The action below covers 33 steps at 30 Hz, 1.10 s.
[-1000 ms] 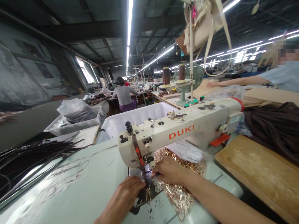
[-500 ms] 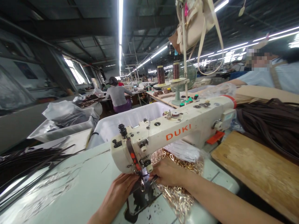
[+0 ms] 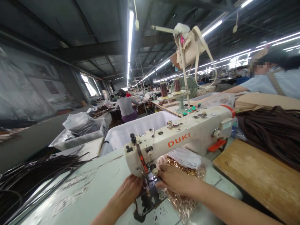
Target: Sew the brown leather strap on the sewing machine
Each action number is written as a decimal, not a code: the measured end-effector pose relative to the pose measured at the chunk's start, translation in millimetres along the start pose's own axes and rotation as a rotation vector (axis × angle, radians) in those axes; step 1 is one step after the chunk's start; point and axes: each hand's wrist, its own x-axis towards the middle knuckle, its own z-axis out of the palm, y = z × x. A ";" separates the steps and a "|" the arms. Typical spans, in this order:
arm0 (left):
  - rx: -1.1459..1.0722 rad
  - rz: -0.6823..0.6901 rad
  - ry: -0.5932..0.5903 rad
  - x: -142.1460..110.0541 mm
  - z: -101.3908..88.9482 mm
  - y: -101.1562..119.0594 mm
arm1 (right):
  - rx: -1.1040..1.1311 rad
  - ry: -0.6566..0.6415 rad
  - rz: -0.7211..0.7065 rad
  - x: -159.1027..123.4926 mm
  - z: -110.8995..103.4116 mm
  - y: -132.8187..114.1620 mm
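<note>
My left hand [image 3: 131,187] is at the left of the needle area of a white sewing machine [image 3: 179,137], fingers bent and pressed together. What those fingertips grip is hidden under the machine head. On the other side, my right hand [image 3: 174,179] reaches in with curled fingers close to the presser foot [image 3: 151,179]. I cannot make out what it pinches. A small metal clasp [image 3: 147,190] hangs at the front of the needle area, between both hands. Beneath my right forearm lies a heap of gold-coloured metal clasps and chain [image 3: 181,201].
Dark straps lie in bundles at the left [image 3: 35,172] and right [image 3: 269,134]. A wooden board [image 3: 255,175] is right of the machine. Behind it stands a white bin [image 3: 140,123]. A beige bag [image 3: 188,50] hangs from a pole. Two co-workers sit beyond.
The camera view has shifted, so the machine appears farther right and lower. Both hands stay at the needle area. The metal clasp there has turned and now hangs at a different angle.
</note>
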 end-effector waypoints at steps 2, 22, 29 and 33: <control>0.055 -0.065 0.021 -18.4 -0.3 6.7 | 0.082 0.036 0.044 -16.8 -5.7 -11.8; -1.290 -0.597 0.165 -103.9 -42.0 115.6 | 0.610 0.391 -0.129 -33.1 33.7 -102.5; -1.242 -0.568 0.174 -112.3 -48.7 120.4 | 0.557 0.382 -0.125 -37.4 35.9 -107.3; -1.285 -0.572 0.167 -115.2 -41.2 124.8 | 0.584 0.426 -0.134 -36.1 34.8 -109.9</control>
